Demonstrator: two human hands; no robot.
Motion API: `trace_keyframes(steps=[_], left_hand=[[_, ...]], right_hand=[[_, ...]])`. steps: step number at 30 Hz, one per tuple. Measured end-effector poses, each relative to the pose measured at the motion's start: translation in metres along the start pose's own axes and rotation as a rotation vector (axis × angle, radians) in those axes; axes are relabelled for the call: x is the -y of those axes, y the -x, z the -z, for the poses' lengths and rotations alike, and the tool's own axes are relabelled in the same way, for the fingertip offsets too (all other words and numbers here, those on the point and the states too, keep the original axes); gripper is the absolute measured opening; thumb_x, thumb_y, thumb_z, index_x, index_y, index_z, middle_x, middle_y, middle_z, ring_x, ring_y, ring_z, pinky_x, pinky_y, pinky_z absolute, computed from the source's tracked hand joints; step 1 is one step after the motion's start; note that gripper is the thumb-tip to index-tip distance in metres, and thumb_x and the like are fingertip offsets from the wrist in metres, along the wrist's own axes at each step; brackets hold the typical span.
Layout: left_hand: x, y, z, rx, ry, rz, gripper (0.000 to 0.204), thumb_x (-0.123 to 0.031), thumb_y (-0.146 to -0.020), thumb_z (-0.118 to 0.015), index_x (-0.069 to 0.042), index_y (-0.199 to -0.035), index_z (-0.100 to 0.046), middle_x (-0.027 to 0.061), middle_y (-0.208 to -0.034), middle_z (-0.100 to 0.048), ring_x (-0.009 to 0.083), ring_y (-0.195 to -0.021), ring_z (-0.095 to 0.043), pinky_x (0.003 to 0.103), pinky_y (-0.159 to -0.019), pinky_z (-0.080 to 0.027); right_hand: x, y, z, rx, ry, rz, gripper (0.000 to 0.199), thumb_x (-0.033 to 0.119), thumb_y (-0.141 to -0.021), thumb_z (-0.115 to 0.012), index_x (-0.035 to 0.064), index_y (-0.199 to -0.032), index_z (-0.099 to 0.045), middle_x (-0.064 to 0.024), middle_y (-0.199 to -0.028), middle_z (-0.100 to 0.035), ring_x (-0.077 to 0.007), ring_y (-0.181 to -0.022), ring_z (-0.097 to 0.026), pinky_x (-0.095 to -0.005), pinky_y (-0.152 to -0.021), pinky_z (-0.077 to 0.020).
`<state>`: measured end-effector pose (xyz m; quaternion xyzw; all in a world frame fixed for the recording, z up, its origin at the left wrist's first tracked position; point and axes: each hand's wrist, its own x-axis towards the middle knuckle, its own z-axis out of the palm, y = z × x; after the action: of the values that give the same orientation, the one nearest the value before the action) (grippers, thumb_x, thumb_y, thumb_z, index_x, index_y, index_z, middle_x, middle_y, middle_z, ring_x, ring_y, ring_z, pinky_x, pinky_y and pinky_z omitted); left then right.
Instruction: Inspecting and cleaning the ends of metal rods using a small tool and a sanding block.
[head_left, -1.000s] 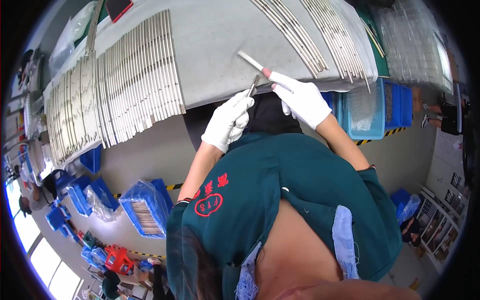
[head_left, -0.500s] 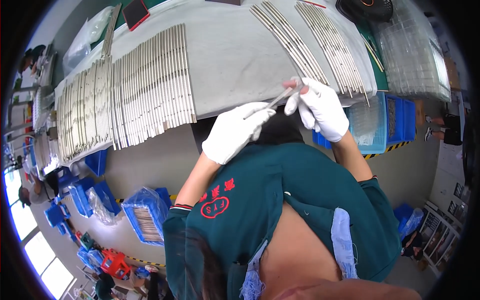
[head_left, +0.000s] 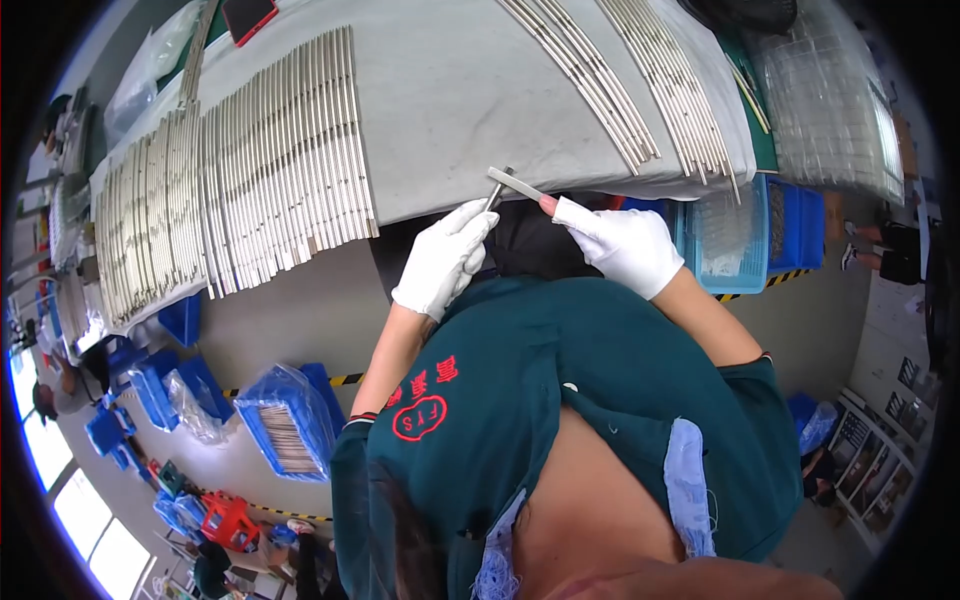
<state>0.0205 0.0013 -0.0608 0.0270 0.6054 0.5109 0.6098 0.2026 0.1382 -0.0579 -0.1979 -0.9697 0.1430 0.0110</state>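
Observation:
My left hand (head_left: 442, 262), in a white glove, is closed round a thin dark metal rod (head_left: 493, 198) that slants up out of its fingers. My right hand (head_left: 625, 243), gloved with bare fingertips showing, grips a flat pale grey strip (head_left: 522, 187). The strip's far end crosses the rod near its tip; whether they touch I cannot tell. Both hands are at the near edge of the grey-covered table (head_left: 440, 120). Beyond my right hand lies a small group of long silvery rods (head_left: 590, 80), with a second group of rods (head_left: 680, 95) to its right.
Many rods (head_left: 285, 150) lie side by side on the table's left. A red-edged black device (head_left: 248, 18) is at the back left. Clear plastic trays (head_left: 825, 100) are stacked at the right, above blue crates (head_left: 790, 235). A bag-lined blue bin (head_left: 285, 420) stands on the floor.
My hands have moved left and drawn further apart. The right hand's strip now shows plainly across the rod, where earlier its fingers were close to the rod's end.

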Motion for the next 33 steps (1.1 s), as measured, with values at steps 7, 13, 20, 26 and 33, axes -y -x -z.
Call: trace_keyframes(steps=[7,13,20,26,33], left_hand=[[0.003,-0.002,-0.002,-0.006,0.094,-0.015,0.033,-0.015,-0.089,-0.060,0.001,-0.117,-0.057,-0.0060,-0.059,-0.041,0.0018,-0.044,-0.030,0.019,-0.039,-0.021],[0.011,-0.008,0.005,0.057,0.045,-0.041,0.034,-0.018,-0.090,-0.058,0.000,-0.119,-0.056,-0.0059,-0.056,-0.039,0.0019,-0.042,-0.029,0.019,-0.035,-0.019],[0.008,-0.006,0.000,0.011,0.048,-0.024,0.033,-0.018,-0.090,-0.058,0.000,-0.118,-0.057,-0.0058,-0.056,-0.038,0.0017,-0.041,-0.028,0.019,-0.036,-0.019],[0.007,-0.005,0.002,0.034,0.070,-0.006,0.030,-0.018,-0.090,-0.058,-0.003,-0.116,-0.057,-0.0063,-0.054,-0.037,0.0013,-0.039,-0.026,0.019,-0.035,-0.018],[0.006,-0.007,0.007,0.163,0.134,0.095,0.029,-0.024,-0.091,-0.055,-0.006,-0.114,-0.056,-0.0070,-0.053,-0.034,0.0019,-0.035,-0.023,0.018,-0.032,-0.017]], right_hand=[[-0.002,-0.004,0.000,-0.071,-0.027,0.027,0.037,0.020,-0.086,-0.056,0.0320,-0.121,-0.055,-0.0033,-0.053,-0.054,-0.0214,-0.042,-0.052,-0.0340,-0.039,-0.0416],[0.003,-0.019,0.002,-0.035,-0.010,0.002,0.031,0.023,-0.089,-0.052,0.0323,-0.118,-0.054,-0.0043,-0.058,-0.058,-0.0241,-0.045,-0.056,-0.0360,-0.039,-0.0425],[-0.002,-0.010,-0.002,-0.131,-0.060,0.019,0.037,0.017,-0.085,-0.060,0.0281,-0.120,-0.059,-0.0059,-0.053,-0.055,-0.0212,-0.044,-0.056,-0.0318,-0.043,-0.0445],[-0.002,-0.019,0.004,-0.081,-0.388,-0.150,0.038,0.023,-0.089,-0.053,0.0325,-0.126,-0.053,-0.0016,-0.055,-0.058,-0.0181,-0.047,-0.057,-0.0288,-0.045,-0.0463],[0.001,0.001,-0.008,0.011,-0.044,-0.033,0.042,0.021,-0.087,-0.053,0.0338,-0.127,-0.051,-0.0020,-0.057,-0.056,-0.0201,-0.044,-0.054,-0.0322,-0.039,-0.0411]])
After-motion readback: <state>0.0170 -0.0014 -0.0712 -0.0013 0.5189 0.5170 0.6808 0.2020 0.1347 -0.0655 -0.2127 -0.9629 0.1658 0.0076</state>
